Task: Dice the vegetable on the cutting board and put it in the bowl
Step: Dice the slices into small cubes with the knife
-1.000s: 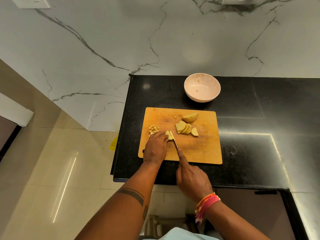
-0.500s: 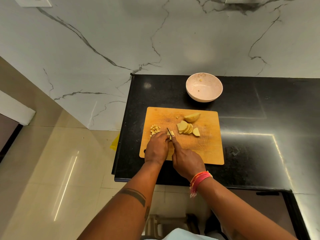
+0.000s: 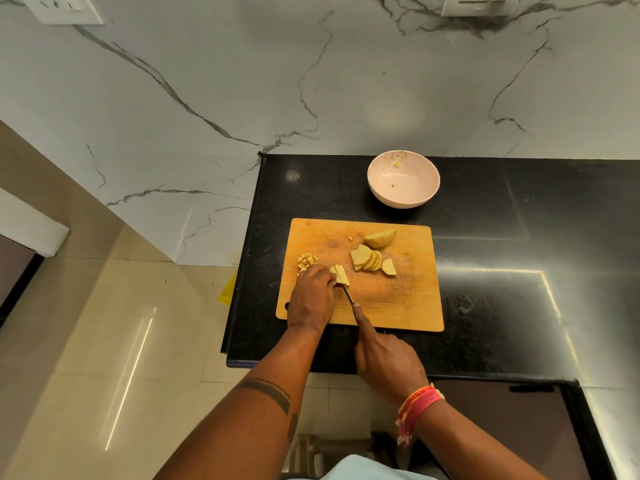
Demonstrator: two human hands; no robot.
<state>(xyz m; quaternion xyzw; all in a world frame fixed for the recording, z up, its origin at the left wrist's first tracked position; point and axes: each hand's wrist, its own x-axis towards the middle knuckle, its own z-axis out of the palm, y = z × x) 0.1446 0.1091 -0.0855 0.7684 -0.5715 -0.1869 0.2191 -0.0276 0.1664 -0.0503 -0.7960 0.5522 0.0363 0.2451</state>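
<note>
A wooden cutting board [image 3: 398, 306] lies on the black counter. My left hand [image 3: 311, 297] holds down a small stack of pale potato strips [image 3: 340, 274] with curled fingertips. My right hand [image 3: 384, 358] grips a knife [image 3: 348, 293], index finger stretched along its spine, the blade tip at the strips. A heap of diced pieces [image 3: 307, 260] sits just beyond my left hand. Fanned slices [image 3: 370, 260] and a potato wedge [image 3: 380, 238] lie mid-board. A pale pink bowl [image 3: 403, 178] stands behind the board, holding only a few crumbs.
The black counter [image 3: 519, 271] stretches right of the board, its left edge dropping to a beige tiled floor [image 3: 104, 341]. A marble wall [image 3: 311, 81] rises behind the bowl. A yellow scrap [image 3: 228, 291] lies on the floor by the counter's edge.
My right hand has drawn back toward me with the knife after pushing forward half a second ago. My left hand stays on the strips.
</note>
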